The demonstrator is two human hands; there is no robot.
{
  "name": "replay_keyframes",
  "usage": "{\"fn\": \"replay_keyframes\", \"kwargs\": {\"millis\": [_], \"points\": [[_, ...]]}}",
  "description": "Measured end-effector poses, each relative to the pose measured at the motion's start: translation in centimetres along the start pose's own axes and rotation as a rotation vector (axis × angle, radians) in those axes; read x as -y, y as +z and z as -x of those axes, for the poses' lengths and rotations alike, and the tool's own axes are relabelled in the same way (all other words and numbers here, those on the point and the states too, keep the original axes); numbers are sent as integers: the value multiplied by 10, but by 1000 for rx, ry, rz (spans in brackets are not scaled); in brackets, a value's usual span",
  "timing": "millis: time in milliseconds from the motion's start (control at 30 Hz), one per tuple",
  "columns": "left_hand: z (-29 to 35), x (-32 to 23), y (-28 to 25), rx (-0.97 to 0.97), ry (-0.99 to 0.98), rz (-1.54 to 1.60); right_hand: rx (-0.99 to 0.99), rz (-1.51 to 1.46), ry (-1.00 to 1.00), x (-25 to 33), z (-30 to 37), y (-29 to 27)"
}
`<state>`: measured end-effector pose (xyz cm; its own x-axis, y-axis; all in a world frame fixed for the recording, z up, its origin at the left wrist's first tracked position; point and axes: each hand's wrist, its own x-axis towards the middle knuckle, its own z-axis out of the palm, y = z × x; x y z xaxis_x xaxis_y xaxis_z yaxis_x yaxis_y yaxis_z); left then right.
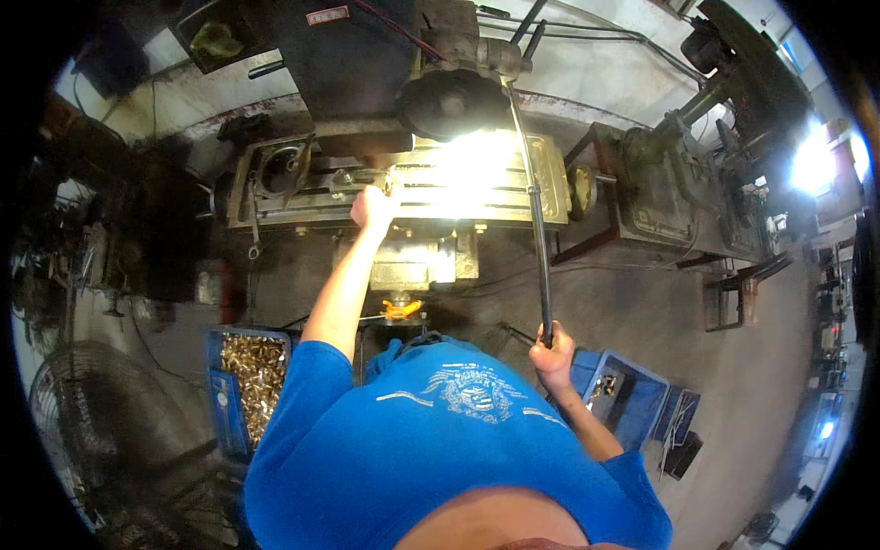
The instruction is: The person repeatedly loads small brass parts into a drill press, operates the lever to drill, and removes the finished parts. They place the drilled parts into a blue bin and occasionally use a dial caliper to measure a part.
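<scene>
My left hand [372,209] is closed at the slotted metal table [302,211] of a milling machine. Its fingertips meet a small fixture [392,181] in bright lamplight, and what they pinch there is hidden by glare and the hand itself. A long lever [539,243] runs down from the machine head on the right, and my right hand [554,356] is wrapped round its black lower end. Above the table hangs a dark round machine part [453,105]. Left of the fixture, a clamp bolt [341,181] stands on the table.
A blue bin [213,353] heaped with small brass-coloured parts stands at my left. Another blue bin [658,396] with a few parts is at my right. An orange-yellow handle [401,311] sits below the table. A caged fan [69,403] stands far left, a metal bench [660,229] right.
</scene>
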<state>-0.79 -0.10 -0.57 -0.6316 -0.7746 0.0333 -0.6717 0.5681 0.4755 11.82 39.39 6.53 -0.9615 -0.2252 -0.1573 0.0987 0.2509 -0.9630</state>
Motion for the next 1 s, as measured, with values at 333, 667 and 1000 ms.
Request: {"fn": "replay_keyframes", "kwargs": {"millis": [333,667,1000], "points": [[2,2,2,-28,18,2,-33,-17,-17,-10,-6,4],[3,0,0,-2,15,0,-21,-80,-5,-26,-13,6],[5,0,-2,-20,-33,49,-36,-35,-40,-38,-18,6]]}}
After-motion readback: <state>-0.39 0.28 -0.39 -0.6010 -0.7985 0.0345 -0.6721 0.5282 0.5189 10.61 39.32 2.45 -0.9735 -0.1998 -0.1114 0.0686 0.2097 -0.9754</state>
